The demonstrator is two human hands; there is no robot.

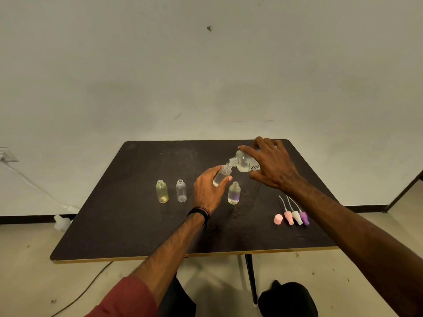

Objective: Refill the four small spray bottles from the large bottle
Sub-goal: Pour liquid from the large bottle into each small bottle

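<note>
My right hand [272,165] grips the large clear bottle [245,161], tipped on its side with its open mouth pointing left. That mouth meets the neck of a small clear spray bottle [222,175], held tilted above the table by my left hand [209,191]. Three more small bottles stand uncapped on the dark table [128,225]: a yellow one [162,191], a clear one [181,191] and one with some liquid [234,193] just right of my left hand.
Three spray heads [296,217] with dip tubes, pink, white and purple, lie near the table's right front, beside a pink cap [278,219]. A wall stands behind the table. A cable runs over the floor at the left.
</note>
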